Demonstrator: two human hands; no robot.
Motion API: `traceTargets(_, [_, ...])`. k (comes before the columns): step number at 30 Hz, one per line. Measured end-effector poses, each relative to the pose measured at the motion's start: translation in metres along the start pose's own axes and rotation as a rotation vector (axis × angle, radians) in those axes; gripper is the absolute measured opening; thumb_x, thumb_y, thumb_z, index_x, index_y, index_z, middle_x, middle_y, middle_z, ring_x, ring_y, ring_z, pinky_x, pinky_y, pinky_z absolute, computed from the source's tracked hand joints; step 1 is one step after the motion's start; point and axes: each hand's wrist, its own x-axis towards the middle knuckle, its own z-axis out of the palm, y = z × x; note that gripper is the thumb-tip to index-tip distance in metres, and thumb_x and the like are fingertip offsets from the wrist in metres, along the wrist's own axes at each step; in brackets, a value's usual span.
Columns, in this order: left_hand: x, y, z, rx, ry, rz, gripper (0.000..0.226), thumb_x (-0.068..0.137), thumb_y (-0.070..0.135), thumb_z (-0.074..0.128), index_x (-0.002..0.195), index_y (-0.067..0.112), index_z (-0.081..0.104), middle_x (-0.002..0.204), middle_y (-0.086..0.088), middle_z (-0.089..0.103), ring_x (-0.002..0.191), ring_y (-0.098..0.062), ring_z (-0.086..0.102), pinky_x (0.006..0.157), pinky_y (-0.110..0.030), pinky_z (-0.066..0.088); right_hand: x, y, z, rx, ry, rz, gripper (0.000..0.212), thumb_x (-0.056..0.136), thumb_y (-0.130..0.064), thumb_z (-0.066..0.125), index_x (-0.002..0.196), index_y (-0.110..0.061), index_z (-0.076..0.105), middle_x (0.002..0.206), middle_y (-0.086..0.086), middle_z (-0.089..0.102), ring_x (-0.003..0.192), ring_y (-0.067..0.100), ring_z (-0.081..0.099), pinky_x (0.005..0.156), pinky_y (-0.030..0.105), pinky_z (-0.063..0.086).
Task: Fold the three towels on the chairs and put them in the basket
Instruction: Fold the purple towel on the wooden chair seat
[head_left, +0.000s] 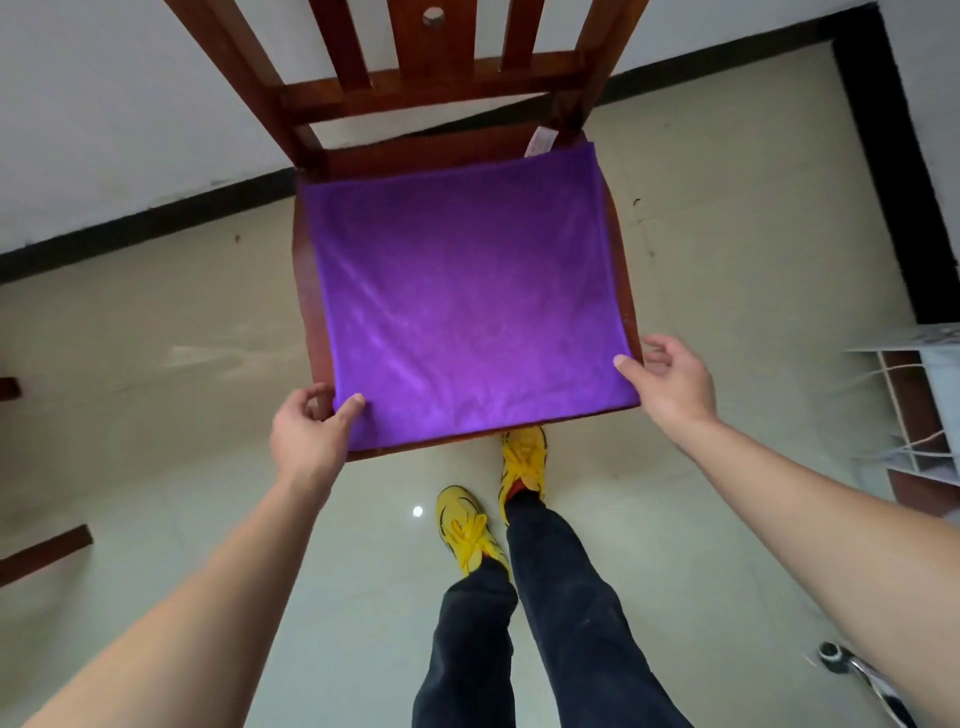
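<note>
Purple velvety towel (467, 301) — flat, square

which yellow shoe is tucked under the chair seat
The right shoe: its toe is hidden under the front edge of the chair, while the left shoe stands farther back, clear of the seat.
</note>
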Motion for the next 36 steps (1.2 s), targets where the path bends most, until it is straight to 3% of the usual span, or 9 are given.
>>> traceTargets(5, [0.032,0.013,-0.001,0.093,-0.08,0.043,0.025,0.068,0.031,0.085,0.072,0.019,0.063,0.08,-0.005,0.068,0.07,-0.017,0.058,0.072,-0.034,0.049,0.024,-0.027,0.001,-0.188,-0.055,-0.026,0.02,0.075,-0.037,0.079,0.084,-0.023,0.069,0.089,-0.002,0.068,0.088,0.019,0.065,0.086,0.031,0.052])
traceTargets(8, [0.022,0.014,-0.002,0.038,-0.096,-0.005,0.029,0.067,0.025,0.086,0.074,0.019,0.059,0.077,-0.006,0.064,0.065,-0.018,0.055,0.062,-0.03,0.046,0.016,-0.03,-0.006,-0.161,-0.022,0.01,0.022,0.076,-0.037,0.078,0.065,-0.023,0.065,0.081,-0.003,0.069,0.081,0.017,0.064,0.077,0.026,0.048])
traceTargets(14, [-0.011,-0.011,-0.007,0.024,-0.105,-0.07,0.024,0.073,0.009,0.081,0.075,0.012,0.057,0.075,-0.01,0.06,0.061,-0.019,0.05,0.055,-0.028,0.04,-0.016,0.007,-0.01,-0.13,-0.094,0.163,0.021,0.069,-0.03,0.085,0.076,-0.022,0.067,0.083,0.0,0.068,0.081,0.017,0.062,0.076,0.024,0.045])
traceTargets(20, [-0.007,-0.005,-0.014,0.024,-0.048,0.003,0.026,0.079,0.012,0.076,0.062,0.015,0.056,0.062,-0.005,0.053,0.053,-0.016,0.042,0.052,-0.027,0.035,-0.009,0.005,-0.012,-0.05,-0.1,0.13,0.02,0.073,-0.017,0.08,0.059,-0.021,0.065,0.071,0.0,0.067,0.074,0.017,0.06,0.075,0.027,0.045])
traceTargets(26, [0.017,0.049,-0.022,-0.006,-0.043,0.066,0.028,0.08,0.017,0.076,0.06,0.016,0.057,0.048,0.005,0.052,0.045,-0.007,0.039,0.046,-0.02,0.035,0.022,-0.047,-0.023,-0.054,-0.146,0.07,0.021,0.08,-0.013,0.073,0.064,-0.018,0.061,0.065,-0.001,0.061,0.061,0.012,0.054,0.045,0.016,0.039])
traceTargets(28, [0.027,0.066,-0.018,-0.007,-0.055,0.037,0.029,0.079,0.017,0.077,0.058,0.017,0.056,0.041,0.012,0.053,0.052,-0.012,0.043,0.056,-0.025,0.039,0.029,-0.052,-0.02,-0.193,-0.234,0.108,0.022,0.072,-0.023,0.082,0.065,-0.016,0.063,0.067,0.002,0.064,0.063,0.018,0.058,0.053,0.026,0.044])
traceTargets(32, [0.039,0.08,-0.009,-0.018,-0.074,-0.03,0.03,0.077,0.018,0.078,0.058,0.018,0.054,0.062,-0.003,0.054,0.059,-0.017,0.046,0.069,-0.031,0.042,0.032,-0.048,-0.013,-0.364,-0.253,0.149,0.022,0.063,-0.022,0.087,0.058,-0.016,0.067,0.074,0.005,0.072,0.076,0.025,0.069,0.078,0.035,0.056])
traceTargets(34, [0.041,0.081,-0.009,-0.015,-0.079,-0.057,0.03,0.077,0.019,0.078,0.059,0.018,0.053,0.063,-0.004,0.053,0.061,-0.019,0.045,0.067,-0.031,0.042,0.034,-0.053,-0.013,-0.319,-0.255,0.163,0.019,0.067,-0.019,0.085,0.058,-0.016,0.068,0.071,0.003,0.071,0.073,0.023,0.068,0.069,0.029,0.055])
traceTargets(36, [0.042,0.08,-0.011,-0.014,-0.085,-0.073,0.03,0.078,0.019,0.077,0.061,0.018,0.052,0.064,-0.005,0.052,0.059,-0.018,0.046,0.06,-0.028,0.041,0.038,-0.063,-0.014,-0.231,-0.292,0.188,0.017,0.073,-0.015,0.079,0.062,-0.015,0.066,0.066,0.003,0.065,0.059,0.019,0.059,0.044,0.018,0.04])
